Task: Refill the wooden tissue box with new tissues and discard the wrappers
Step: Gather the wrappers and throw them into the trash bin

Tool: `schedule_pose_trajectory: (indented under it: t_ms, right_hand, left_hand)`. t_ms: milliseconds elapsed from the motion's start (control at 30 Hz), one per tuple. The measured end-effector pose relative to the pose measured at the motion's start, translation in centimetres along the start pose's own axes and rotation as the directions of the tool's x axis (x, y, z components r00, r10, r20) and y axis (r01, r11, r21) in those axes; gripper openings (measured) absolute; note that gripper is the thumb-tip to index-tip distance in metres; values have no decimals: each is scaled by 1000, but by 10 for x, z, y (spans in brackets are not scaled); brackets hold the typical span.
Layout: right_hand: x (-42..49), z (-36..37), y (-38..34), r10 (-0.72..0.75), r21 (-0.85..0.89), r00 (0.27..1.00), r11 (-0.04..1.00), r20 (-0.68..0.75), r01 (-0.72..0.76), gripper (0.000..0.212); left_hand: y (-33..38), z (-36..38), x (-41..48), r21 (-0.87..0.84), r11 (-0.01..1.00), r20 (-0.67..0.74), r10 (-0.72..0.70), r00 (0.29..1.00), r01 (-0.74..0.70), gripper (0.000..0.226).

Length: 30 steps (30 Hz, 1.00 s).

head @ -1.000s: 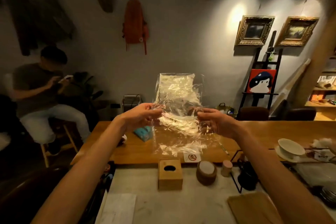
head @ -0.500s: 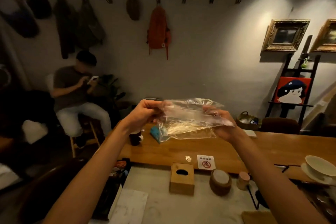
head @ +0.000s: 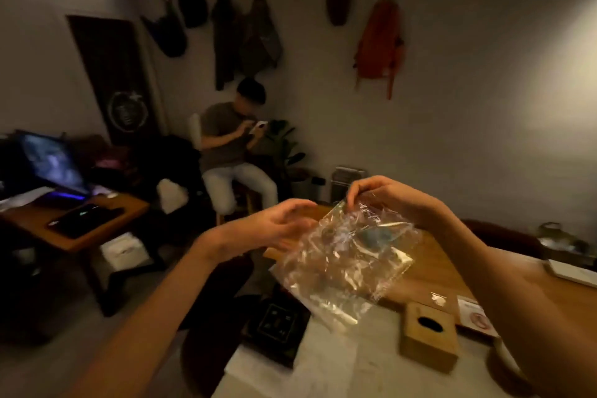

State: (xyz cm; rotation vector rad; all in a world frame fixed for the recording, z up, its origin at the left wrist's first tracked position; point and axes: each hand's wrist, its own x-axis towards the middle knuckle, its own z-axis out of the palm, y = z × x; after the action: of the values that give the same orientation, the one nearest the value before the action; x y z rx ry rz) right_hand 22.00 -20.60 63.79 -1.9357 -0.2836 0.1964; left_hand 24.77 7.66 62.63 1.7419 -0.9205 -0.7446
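A crinkled clear plastic wrapper (head: 345, 263) hangs in the air in front of me. My right hand (head: 387, 197) pinches its top corner from above. To the left of the wrapper, my left hand (head: 277, 226) is open with its fingers spread; I cannot tell whether it touches the plastic. The wooden tissue box (head: 429, 338) stands on the pale counter (head: 339, 365) below and to the right of the wrapper, its oval slot facing up and dark.
A wooden bar top (head: 433, 278) runs behind the counter with a small no-smoking sign (head: 476, 317) on it. A person (head: 232, 145) sits on a stool by the wall, looking at a phone. A desk with a monitor (head: 51, 161) stands at the left. A black object (head: 277, 323) lies at the counter's left edge.
My view has swung left. My left hand has let go of the wrapper and opened. The wrapper now dangles from my right hand alone, lower than before.
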Motion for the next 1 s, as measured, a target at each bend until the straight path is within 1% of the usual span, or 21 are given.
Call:
schedule_pose_trajectory:
  t_ms: [33, 100, 133, 167, 200, 267, 300, 333, 367, 400, 433, 500, 567, 633, 700, 733, 800, 833, 900, 967, 1000]
  right_hand:
    - [23, 20, -14, -28, -51, 996, 998, 80, 32, 33]
    - [71, 54, -37, -64, -127, 967, 987, 246, 97, 33]
    - [92, 65, -44, -54, -132, 952, 986, 303, 98, 32]
    - [113, 74, -45, -26, -100, 948, 993, 317, 61, 35]
    - [126, 84, -45, -10, -36, 959, 999, 283, 21, 41]
    - [144, 110, -24, 5, 182, 989, 983, 147, -32, 53]
    - [149, 130, -9, 28, 292, 996, 955, 88, -53, 58]
    - [151, 156, 8, 56, 352, 996, 933, 75, -79, 64]
    - [150, 185, 24, 75, 354, 991, 929, 115, -112, 71]
    - [146, 214, 37, 105, 287, 977, 945, 187, -157, 77]
    - [143, 239, 49, 140, 226, 955, 953, 260, -201, 73]
    - [139, 276, 75, 171, 195, 933, 951, 317, -241, 56]
    - [135, 298, 94, 176, 265, 923, 925, 342, -274, 38]
    - [132, 315, 114, 157, 344, 914, 892, 373, -293, 30]
    - [129, 332, 132, 162, 424, 898, 838, 409, -344, 27]
    - [127, 339, 138, 178, 438, 887, 817, 427, -375, 28]
    - [124, 356, 149, 199, 445, 868, 794, 454, -414, 34]
    - [125, 364, 153, 205, 458, 864, 778, 460, -429, 36]
    - [127, 381, 159, 223, 507, 870, 738, 441, -446, 31]
    - [129, 396, 160, 265, 528, 873, 712, 408, -463, 35]
    - [130, 404, 160, 284, 514, 873, 719, 396, -467, 38]
  left_hand:
    - [-8, -4, -7, 56, 997, -42, -46, 998, 48, 65]
    - [-31, -13, -22, 18, 995, -93, -96, 991, 98, 47]
    - [-44, -19, -32, -19, 994, -159, -106, 981, 105, 43]
    - [-58, -25, -44, -48, 993, -269, -114, 956, 105, 42]
    - [-74, -32, -56, -69, 992, -398, -122, 909, 103, 41]
    - [-108, -44, -84, -157, 982, -634, -183, 751, 106, 41]
    - [-124, -48, -96, -214, 972, -712, -226, 665, 101, 42]
    - [-137, -51, -107, -268, 959, -758, -266, 595, 87, 42]
    - [-147, -52, -117, -308, 948, -783, -297, 546, 74, 42]
    - [-155, -52, -128, -335, 940, -791, -316, 524, 60, 41]
    - [-161, -49, -137, -353, 934, -790, -330, 517, 57, 39]
    - [-172, -36, -156, -388, 920, -770, -359, 528, 59, 35]
    - [-188, -22, -174, -476, 878, -729, -431, 532, 58, 32]
    - [-208, -10, -194, -587, 808, -657, -507, 558, 43, 40]
    - [-227, -3, -212, -660, 749, -594, -567, 571, 57, 47]
    - [-236, -1, -221, -663, 744, -586, -584, 562, 83, 46]
    - [-251, 3, -235, -660, 744, -605, -610, 512, 105, 43]
    - [-261, 4, -240, -670, 738, -620, -613, 490, 76, 42]
    - [-281, 6, -246, -712, 701, -628, -612, 481, -38, 39]
    - [-300, 9, -251, -760, 637, -610, -630, 481, -129, 28]
    - [-311, 10, -254, -783, 602, -594, -649, 474, -157, 25]
